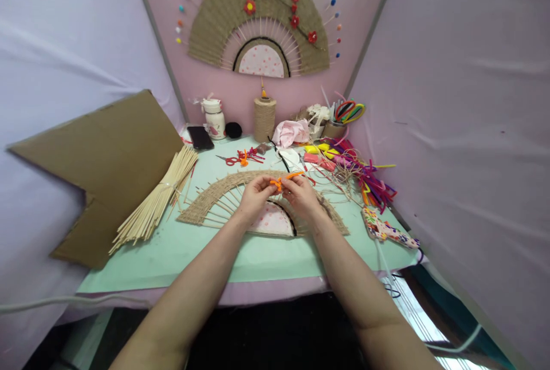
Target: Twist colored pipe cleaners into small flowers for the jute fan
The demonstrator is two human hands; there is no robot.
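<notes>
My left hand (pixel 254 193) and my right hand (pixel 301 195) meet above a half-round woven fan (pixel 206 201) lying on the green mat. Both pinch an orange pipe cleaner (pixel 279 181), which is bent into small loops between the fingertips. One end of it sticks out to the right over my right hand. The fan has a jute band, thin wooden ribs and a pink dotted centre (pixel 272 222) partly hidden by my wrists.
A bundle of wooden sticks (pixel 158 201) and a cardboard sheet (pixel 107 152) lie at left. Red scissors (pixel 230 160), a jute spool (pixel 264 119), a phone (pixel 200 137), a jar (pixel 213 119), loose pipe cleaners (pixel 369 178) and a patterned glue gun (pixel 387 231) surround the work. A finished fan (pixel 260 20) hangs on the wall.
</notes>
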